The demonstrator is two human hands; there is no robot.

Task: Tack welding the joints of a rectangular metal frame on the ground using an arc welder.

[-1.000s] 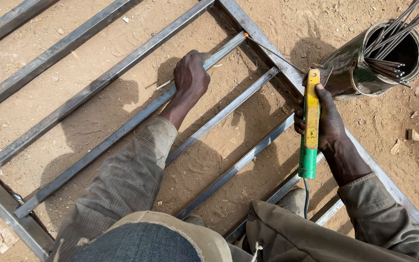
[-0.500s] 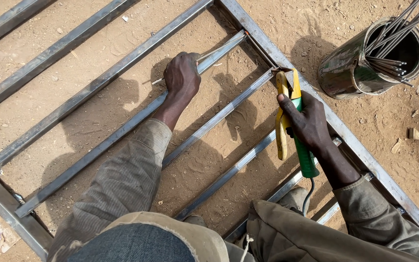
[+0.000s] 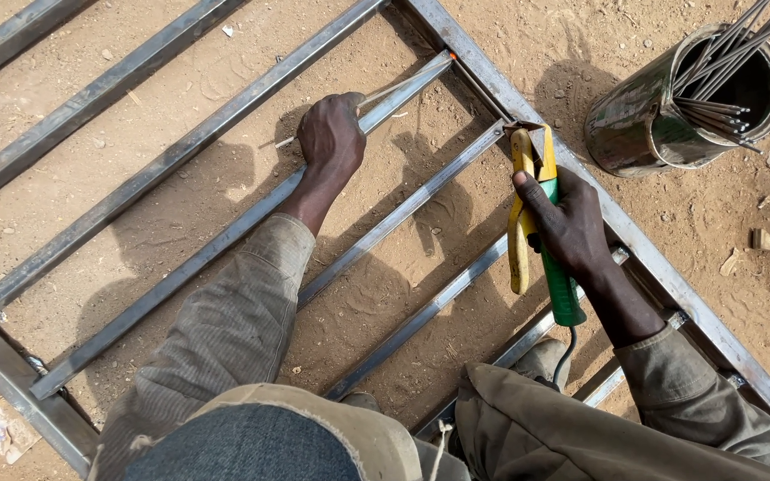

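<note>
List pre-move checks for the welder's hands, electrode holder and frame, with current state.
1. Right hand grips the yellow and green electrode holder: ok.
2. Holder's tip sits at the joint of a bar and the steel frame: ok.
3. Rod loaded in the holder: cannot tell; none shows at the tip.
4. Left hand presses a thin rod on the cross bar, apart from the holder: ok.
5. Hand protection: not ok, both hands bare.
6. Can of spare rods beside the frame, near the right hand: ok.
</note>
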